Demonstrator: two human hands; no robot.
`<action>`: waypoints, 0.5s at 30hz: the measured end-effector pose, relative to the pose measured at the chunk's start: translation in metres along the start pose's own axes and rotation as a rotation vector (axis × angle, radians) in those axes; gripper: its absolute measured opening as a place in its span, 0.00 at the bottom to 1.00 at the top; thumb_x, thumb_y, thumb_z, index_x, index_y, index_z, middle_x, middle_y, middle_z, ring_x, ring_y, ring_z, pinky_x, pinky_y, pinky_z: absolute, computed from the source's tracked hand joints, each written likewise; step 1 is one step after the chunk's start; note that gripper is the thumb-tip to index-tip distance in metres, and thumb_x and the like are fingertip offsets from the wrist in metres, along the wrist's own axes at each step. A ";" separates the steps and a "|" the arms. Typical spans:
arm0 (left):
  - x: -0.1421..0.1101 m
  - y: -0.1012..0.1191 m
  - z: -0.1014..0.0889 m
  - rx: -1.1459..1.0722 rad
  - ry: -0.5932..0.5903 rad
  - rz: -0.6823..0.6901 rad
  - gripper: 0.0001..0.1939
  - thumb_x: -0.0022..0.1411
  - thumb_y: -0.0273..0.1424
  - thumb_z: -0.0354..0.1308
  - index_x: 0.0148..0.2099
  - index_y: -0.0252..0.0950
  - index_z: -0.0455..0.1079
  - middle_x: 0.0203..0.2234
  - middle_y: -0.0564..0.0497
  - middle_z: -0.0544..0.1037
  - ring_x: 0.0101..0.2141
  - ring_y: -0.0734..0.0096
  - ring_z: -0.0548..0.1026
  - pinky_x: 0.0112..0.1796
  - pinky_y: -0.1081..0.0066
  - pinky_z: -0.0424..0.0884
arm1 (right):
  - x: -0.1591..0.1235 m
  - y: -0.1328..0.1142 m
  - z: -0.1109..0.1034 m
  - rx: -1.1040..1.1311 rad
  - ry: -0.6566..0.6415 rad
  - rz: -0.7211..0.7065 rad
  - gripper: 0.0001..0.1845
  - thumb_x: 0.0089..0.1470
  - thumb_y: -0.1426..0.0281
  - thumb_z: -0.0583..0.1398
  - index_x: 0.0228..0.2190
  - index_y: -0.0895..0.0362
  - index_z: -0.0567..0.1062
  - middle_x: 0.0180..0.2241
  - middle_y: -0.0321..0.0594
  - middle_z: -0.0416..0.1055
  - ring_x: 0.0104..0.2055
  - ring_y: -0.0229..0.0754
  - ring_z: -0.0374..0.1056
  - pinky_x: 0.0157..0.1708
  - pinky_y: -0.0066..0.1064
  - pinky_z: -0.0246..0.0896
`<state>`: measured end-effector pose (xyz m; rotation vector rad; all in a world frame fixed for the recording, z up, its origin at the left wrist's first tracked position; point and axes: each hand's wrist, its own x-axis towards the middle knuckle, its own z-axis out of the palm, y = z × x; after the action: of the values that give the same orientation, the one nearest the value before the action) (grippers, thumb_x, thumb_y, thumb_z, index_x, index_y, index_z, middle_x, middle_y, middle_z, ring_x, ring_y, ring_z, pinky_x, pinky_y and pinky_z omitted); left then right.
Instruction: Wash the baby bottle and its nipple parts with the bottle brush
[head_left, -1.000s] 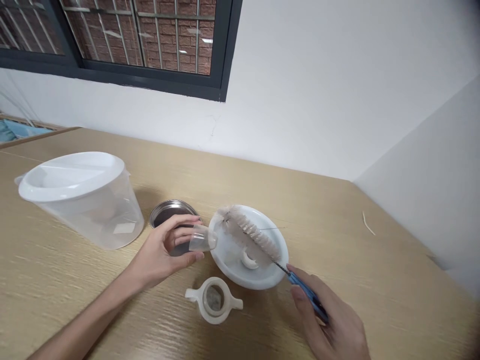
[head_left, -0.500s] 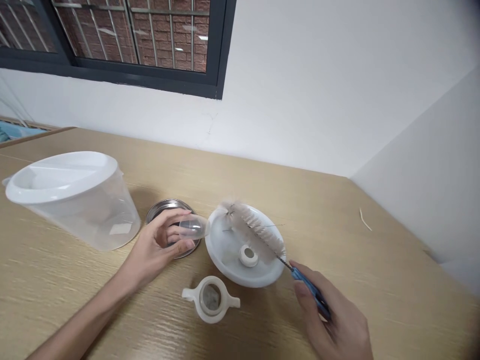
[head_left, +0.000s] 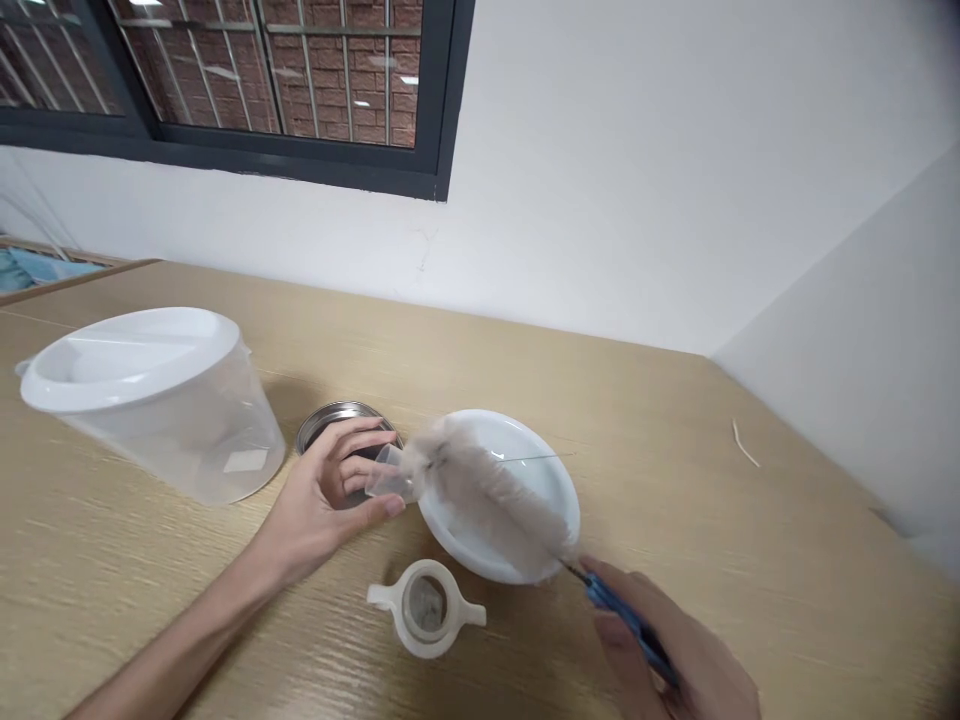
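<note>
My left hand (head_left: 337, 490) is closed around a small clear cup (head_left: 384, 474), lying sideways between thumb and fingers. In my right hand (head_left: 667, 640) is the blue handle of a bottle brush (head_left: 495, 495) with pale bristles, blurred by motion. Its bristle tip meets the right end of the cup; whether it goes inside I cannot tell. Beneath the brush sits a shallow white bowl (head_left: 559, 490), with a thin wire or needle-like rod (head_left: 534, 458) across it. Just in front stands a small whitish strainer (head_left: 426, 608) with two side handles. Behind my left fingers a round metal dish (head_left: 330, 412) is partly hidden.
A translucent plastic pitcher (head_left: 202, 440) with a white lid stands at the left of the wooden table (head_left: 637, 420). A thin pale strip (head_left: 745, 443) lies to the right. Behind the table are a white wall (head_left: 600, 200) and a barred window (head_left: 337, 90).
The brush has shifted, its bristle tip now against the cup where it was apart half a second ago. The cup has turned in my left hand. The white ring in the bowl is now covered.
</note>
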<state>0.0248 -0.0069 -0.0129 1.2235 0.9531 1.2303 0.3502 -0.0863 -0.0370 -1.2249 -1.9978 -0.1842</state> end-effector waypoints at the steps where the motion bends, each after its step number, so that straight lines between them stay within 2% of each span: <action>1: -0.001 0.000 0.001 0.002 0.000 -0.008 0.38 0.50 0.28 0.78 0.59 0.44 0.66 0.50 0.48 0.80 0.43 0.71 0.81 0.45 0.73 0.79 | 0.001 0.001 0.001 0.020 -0.034 -0.040 0.14 0.66 0.68 0.56 0.51 0.54 0.74 0.33 0.38 0.80 0.28 0.37 0.77 0.27 0.23 0.71; 4: -0.003 0.001 0.002 0.001 -0.012 -0.004 0.39 0.46 0.27 0.79 0.58 0.42 0.66 0.43 0.49 0.82 0.44 0.67 0.81 0.46 0.70 0.80 | 0.002 0.006 0.004 0.106 -0.063 -0.059 0.17 0.66 0.70 0.57 0.54 0.54 0.73 0.31 0.35 0.78 0.25 0.33 0.75 0.22 0.20 0.67; 8: -0.003 0.003 0.001 0.028 0.015 0.072 0.34 0.47 0.25 0.78 0.54 0.41 0.68 0.46 0.47 0.81 0.49 0.65 0.80 0.52 0.66 0.78 | 0.002 0.009 0.007 0.094 0.003 0.101 0.14 0.67 0.68 0.57 0.52 0.55 0.74 0.35 0.38 0.80 0.29 0.35 0.76 0.26 0.21 0.69; 11: 0.000 0.001 0.000 0.039 0.056 0.098 0.29 0.48 0.26 0.77 0.50 0.42 0.68 0.47 0.50 0.79 0.47 0.65 0.80 0.52 0.63 0.78 | 0.001 0.004 0.005 0.021 0.019 0.179 0.14 0.68 0.65 0.55 0.50 0.55 0.75 0.39 0.42 0.81 0.32 0.38 0.77 0.28 0.25 0.71; 15: 0.002 -0.004 -0.002 0.161 0.071 0.137 0.31 0.50 0.27 0.76 0.53 0.43 0.67 0.45 0.50 0.79 0.47 0.63 0.80 0.52 0.60 0.77 | 0.001 -0.004 0.003 0.048 -0.011 0.104 0.14 0.69 0.65 0.54 0.50 0.54 0.75 0.34 0.41 0.79 0.29 0.38 0.76 0.28 0.25 0.71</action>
<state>0.0242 -0.0048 -0.0171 1.3981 1.0506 1.3321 0.3455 -0.0861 -0.0374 -1.2984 -1.9309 -0.0781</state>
